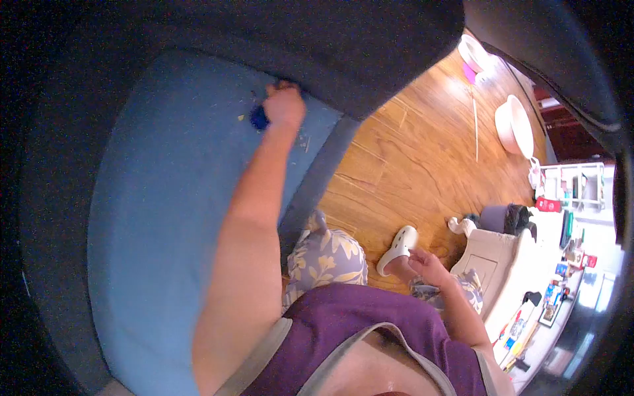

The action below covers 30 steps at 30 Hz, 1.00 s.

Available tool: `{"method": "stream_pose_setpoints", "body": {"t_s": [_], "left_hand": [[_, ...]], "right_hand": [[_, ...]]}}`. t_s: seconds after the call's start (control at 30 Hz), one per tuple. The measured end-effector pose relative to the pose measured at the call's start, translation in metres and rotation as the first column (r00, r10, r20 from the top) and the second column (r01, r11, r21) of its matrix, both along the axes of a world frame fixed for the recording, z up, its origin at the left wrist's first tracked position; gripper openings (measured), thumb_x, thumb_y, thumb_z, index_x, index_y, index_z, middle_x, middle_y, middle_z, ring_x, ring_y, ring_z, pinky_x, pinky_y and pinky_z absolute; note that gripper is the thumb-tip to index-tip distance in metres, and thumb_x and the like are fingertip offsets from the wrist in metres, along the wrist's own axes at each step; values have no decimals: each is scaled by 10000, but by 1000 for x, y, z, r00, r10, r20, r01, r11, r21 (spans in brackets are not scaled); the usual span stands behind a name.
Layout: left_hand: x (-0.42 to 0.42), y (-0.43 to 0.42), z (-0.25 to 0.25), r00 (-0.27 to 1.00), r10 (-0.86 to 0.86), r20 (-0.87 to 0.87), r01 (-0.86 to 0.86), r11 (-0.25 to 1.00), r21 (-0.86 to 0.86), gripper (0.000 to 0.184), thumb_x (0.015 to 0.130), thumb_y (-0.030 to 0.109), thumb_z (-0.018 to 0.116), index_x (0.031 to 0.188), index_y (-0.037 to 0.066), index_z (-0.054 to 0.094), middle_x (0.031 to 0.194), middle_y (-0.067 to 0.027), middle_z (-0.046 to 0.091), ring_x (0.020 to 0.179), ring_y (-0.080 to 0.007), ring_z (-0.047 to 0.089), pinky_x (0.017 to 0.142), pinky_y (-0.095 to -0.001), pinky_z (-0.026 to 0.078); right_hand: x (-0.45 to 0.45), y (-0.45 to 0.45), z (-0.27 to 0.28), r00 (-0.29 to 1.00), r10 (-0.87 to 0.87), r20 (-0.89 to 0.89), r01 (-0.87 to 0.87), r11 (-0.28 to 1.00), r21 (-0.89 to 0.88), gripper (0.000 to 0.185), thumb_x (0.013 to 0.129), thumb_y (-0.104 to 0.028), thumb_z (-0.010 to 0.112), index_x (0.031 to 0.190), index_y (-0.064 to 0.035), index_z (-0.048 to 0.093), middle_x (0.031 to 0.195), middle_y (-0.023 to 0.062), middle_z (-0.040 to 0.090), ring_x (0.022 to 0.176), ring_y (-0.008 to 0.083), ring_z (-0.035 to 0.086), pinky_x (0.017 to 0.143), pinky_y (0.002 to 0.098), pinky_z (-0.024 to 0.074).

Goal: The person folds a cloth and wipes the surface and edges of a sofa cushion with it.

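In the upper left of the frame, on a blue couch seat (172, 198), left hand (285, 105) low down and close to the dark gray couch side (317, 72). Fingers bent and bunched up, not spread flat. Right up against the hand, on its left, a small dark blue thing (259, 119), down on the blue cloth. Hard to tell if pinched by the fingers or only touched, and too blurry to tell what kind of thing. Just left of it, a tiny yellow bit (241, 117). Below and to the right of the hand, little pale crumbs (304, 141) on the seat.

In the lower right of the frame, right hand (428, 266) partly open, with fingers a bit bent and loose. Nothing to see in it. Near it, and partly behind it, a bare foot in a white clog with holes (400, 249), on the shiny wood floor (370, 165).

At the bottom, a purple top with gray edges (370, 307) and gray pants with yellow flowers (328, 261). In the upper right, a big white tub (514, 125), a thin white stick (475, 129) on the floor and a bit of bright pink (469, 72). At the right, a purple bin (493, 218) with a black bag, next to white furniture with a curly leg (489, 254).
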<state>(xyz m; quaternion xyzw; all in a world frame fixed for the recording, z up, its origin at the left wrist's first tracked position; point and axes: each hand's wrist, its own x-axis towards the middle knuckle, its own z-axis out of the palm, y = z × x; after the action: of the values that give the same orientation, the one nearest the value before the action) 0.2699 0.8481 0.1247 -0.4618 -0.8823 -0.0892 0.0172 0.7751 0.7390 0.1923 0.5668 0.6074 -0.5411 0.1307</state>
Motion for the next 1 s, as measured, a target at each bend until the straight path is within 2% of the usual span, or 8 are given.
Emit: {"method": "stream_pose_setpoints", "body": {"t_s": [0.13,0.2,0.3,0.43,0.57,0.7,0.8,1.0], "left_hand": [[18,-23,7,974,-160,159,161,987,6,302,793,110,507,1051,159,656,1096,-115,614,1022,-329,569,810,-427,511],[6,-31,-6,843,-273,463,163,951,262,373,780,91,494,1110,177,645,1093,-143,624,1016,-352,578,831,-439,505],[-92,-63,16,988,-96,121,15,841,541,395,748,20,508,1087,153,662,1025,-172,645,944,-355,611,858,-441,490],[-287,-139,-13,945,327,-7,-320,927,195,530,825,220,557,1340,268,441,1300,-114,498,1148,-389,490,921,-527,426],[-287,-151,-26,772,629,-91,-635,768,-81,549,878,340,515,1393,385,328,1399,-75,392,1211,-389,436,903,-604,402],[-261,-131,-14,868,489,-85,-496,862,-104,486,870,279,500,1346,342,424,1315,-96,478,1159,-376,478,910,-519,433],[-186,-98,-44,963,57,-262,-45,998,51,371,872,193,474,1219,299,549,1140,-143,562,1007,-365,554,789,-463,505],[29,-55,-7,807,-503,309,458,864,211,500,788,39,487,1202,305,572,1189,-99,555,1076,-356,531,887,-435,482]], "right_hand": [[-19,8,-16,984,174,-29,-174,985,-13,412,860,-96,581,1246,29,508,1027,78,635,928,137,580,822,274,470],[-25,14,-20,973,227,48,-228,974,4,409,864,-93,571,1249,32,509,1016,99,636,916,152,585,842,271,463],[-20,28,-43,971,238,-8,-238,970,47,403,879,-94,560,1259,27,506,995,97,636,905,152,585,836,275,466],[-24,35,-52,987,159,11,-158,987,-16,409,889,-104,565,1268,34,495,971,60,626,890,122,566,828,263,464],[-30,24,-45,993,116,31,-114,991,-76,394,881,-86,568,1248,43,506,919,39,609,867,112,557,800,260,464],[-22,24,-53,991,135,-13,-135,990,-48,381,875,-76,574,1237,30,519,945,41,608,883,117,557,814,260,463],[-53,24,-35,982,187,27,-186,982,-42,380,880,-94,574,1235,25,516,978,67,624,895,134,570,824,274,466],[-56,21,-73,972,214,-93,-218,975,-31,421,897,-133,572,1278,17,474,1084,128,628,986,203,588,867,303,465]]}}
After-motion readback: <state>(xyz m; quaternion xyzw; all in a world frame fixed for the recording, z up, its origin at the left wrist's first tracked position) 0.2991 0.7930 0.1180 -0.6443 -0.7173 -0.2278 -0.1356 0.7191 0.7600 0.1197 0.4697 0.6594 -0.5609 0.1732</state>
